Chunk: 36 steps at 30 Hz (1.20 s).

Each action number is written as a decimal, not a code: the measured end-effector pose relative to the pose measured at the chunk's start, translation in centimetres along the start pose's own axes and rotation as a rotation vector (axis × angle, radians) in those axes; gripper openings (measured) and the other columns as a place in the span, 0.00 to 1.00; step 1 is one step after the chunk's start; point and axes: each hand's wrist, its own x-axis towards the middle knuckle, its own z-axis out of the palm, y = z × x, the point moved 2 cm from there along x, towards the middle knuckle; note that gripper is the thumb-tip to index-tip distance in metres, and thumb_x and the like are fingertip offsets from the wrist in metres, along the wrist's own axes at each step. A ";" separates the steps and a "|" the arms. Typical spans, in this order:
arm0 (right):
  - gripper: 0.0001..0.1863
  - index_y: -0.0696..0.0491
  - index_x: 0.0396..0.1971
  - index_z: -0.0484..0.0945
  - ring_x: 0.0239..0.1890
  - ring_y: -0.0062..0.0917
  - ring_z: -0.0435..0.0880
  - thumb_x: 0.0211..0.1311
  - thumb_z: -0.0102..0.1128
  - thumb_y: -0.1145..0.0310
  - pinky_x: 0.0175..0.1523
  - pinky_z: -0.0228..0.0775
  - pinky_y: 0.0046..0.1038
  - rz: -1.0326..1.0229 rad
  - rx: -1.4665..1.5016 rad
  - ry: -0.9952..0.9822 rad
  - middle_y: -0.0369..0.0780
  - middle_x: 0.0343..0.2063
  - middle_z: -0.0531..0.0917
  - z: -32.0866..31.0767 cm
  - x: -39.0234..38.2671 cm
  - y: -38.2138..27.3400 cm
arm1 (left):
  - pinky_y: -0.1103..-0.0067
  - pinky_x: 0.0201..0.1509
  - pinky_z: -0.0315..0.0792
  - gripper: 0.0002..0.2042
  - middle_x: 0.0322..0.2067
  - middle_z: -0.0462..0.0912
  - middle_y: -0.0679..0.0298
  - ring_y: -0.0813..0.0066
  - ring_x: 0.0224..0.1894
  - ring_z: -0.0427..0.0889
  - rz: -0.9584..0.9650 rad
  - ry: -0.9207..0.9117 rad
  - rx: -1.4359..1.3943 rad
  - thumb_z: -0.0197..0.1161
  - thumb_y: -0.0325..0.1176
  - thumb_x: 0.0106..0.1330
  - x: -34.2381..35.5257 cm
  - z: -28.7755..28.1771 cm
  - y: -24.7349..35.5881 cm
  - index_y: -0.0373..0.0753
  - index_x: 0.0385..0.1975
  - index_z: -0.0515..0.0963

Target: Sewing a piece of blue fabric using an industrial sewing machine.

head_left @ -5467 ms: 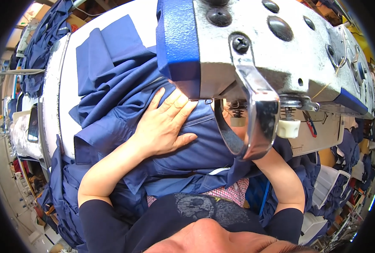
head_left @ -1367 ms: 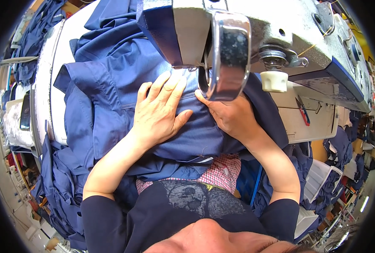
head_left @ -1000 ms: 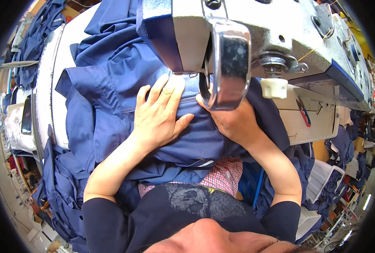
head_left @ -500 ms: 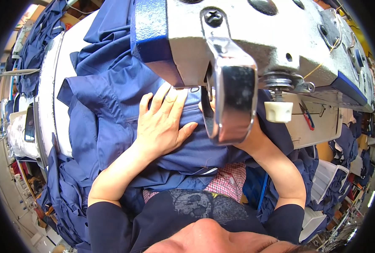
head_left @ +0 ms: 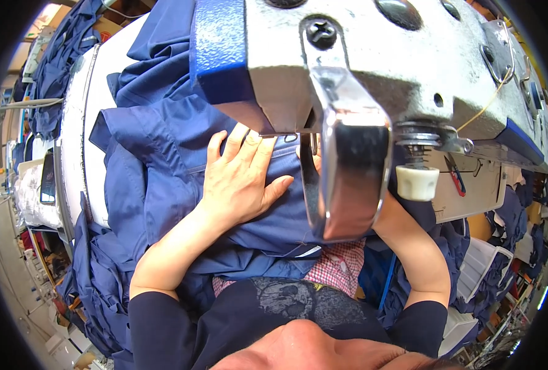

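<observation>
Head view: soft, likely limp blue cloth [head_left: 150, 191], best held beside its seam [head_left: 285, 153], covers the near edge of the table [head_left: 110, 61] under the flat, spread left hand [head_left: 240, 182]; I cannot tell what the right hand [head_left: 317, 163] grips.

"What is pressed by the left hand [head_left: 238, 179]?"
"Cloth [head_left: 153, 179]; the sewing machine [head_left: 277, 74] is set ahead and right of it."
"And farther right?"
"Scissors [head_left: 456, 177]; they are laid on the work surface [head_left: 480, 198]."
</observation>
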 end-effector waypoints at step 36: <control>0.07 0.51 0.33 0.87 0.52 0.29 0.82 0.57 0.63 0.69 0.65 0.68 0.39 0.049 0.097 0.091 0.38 0.41 0.85 -0.5 1.2 -0.7 | 0.56 0.74 0.54 0.40 0.62 0.73 0.54 0.56 0.70 0.66 0.019 0.076 -0.033 0.70 0.55 0.57 0.0 -0.3 1.3 0.35 0.65 0.70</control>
